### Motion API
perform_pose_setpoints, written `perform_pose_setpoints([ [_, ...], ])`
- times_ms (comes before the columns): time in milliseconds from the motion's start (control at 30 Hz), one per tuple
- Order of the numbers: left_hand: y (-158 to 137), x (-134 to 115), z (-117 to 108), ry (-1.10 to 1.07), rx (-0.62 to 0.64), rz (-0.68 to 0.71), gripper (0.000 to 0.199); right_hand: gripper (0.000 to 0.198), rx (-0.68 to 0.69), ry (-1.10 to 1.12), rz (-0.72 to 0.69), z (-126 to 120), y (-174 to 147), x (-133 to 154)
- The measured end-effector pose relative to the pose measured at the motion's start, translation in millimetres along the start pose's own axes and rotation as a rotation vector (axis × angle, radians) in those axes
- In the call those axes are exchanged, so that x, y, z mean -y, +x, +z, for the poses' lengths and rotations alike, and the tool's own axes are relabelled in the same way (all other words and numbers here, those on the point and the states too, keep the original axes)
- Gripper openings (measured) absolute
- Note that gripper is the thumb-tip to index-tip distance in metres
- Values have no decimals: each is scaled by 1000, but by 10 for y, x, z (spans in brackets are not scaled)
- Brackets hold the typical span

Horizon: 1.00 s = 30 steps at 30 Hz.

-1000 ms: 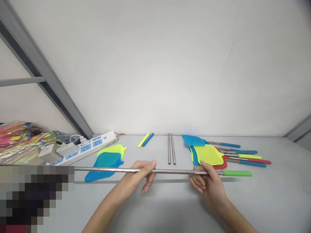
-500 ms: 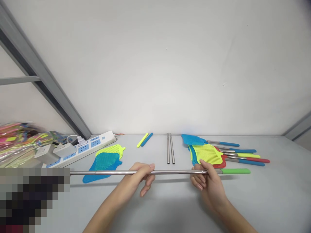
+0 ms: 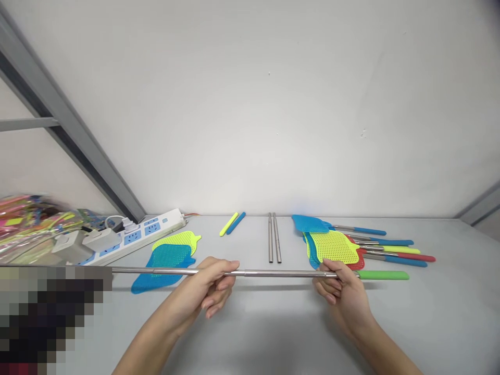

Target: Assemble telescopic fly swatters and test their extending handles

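A long telescopic metal rod [image 3: 281, 273] with a green grip [image 3: 385, 275] lies level across both hands, above the table. My left hand [image 3: 214, 286] is closed round its middle, thumb on top. Close to the green grip, my right hand [image 3: 346, 291] pinches the rod. A blurred block hides the rod's left end. Beneath the rod on the left rest a blue fly swatter head [image 3: 166, 268] and a yellow one [image 3: 191, 239]. Assembled fly swatters with blue, yellow and red grips lie piled on the right, a yellow swatter head [image 3: 334, 247] on top.
Two metal rods [image 3: 274, 239] lie side by side near the wall. Left of them are a yellow grip [image 3: 228, 224] and a blue grip [image 3: 236, 223]. A white power strip [image 3: 146, 232] with plugged-in adapters and plastic-wrapped items [image 3: 23, 224] occupy the left side.
My left hand has slid left along the rod. My right hand and the green grip have shifted slightly to the right, and more rod shows on the left.
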<state>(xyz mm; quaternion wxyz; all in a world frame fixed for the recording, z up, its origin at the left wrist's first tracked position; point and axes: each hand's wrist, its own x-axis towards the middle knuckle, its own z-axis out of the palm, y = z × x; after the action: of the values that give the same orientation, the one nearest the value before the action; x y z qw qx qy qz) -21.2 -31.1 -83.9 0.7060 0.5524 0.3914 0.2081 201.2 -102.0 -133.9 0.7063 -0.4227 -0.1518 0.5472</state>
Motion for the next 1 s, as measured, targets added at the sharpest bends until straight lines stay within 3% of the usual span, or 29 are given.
perform_pose_setpoints([
  [167, -15, 38, 109, 41, 13, 14, 41, 38, 57, 1, 7, -38, 26, 65],
  [300, -12, 81, 194, 87, 85, -5, 44, 42, 267, -55, 95, -49, 0, 72],
  [400, 11, 101, 226, 43, 143, -12, 45, 43, 354, -92, 84, -67, -21, 25],
  [700, 48, 163, 309, -48, 222, -44, 46, 41, 281, -31, 44, -95, -27, -67],
  [1000, 20, 167, 280, -54, 210, -70, 43, 41, 287, 11, 113, -110, -43, -188],
])
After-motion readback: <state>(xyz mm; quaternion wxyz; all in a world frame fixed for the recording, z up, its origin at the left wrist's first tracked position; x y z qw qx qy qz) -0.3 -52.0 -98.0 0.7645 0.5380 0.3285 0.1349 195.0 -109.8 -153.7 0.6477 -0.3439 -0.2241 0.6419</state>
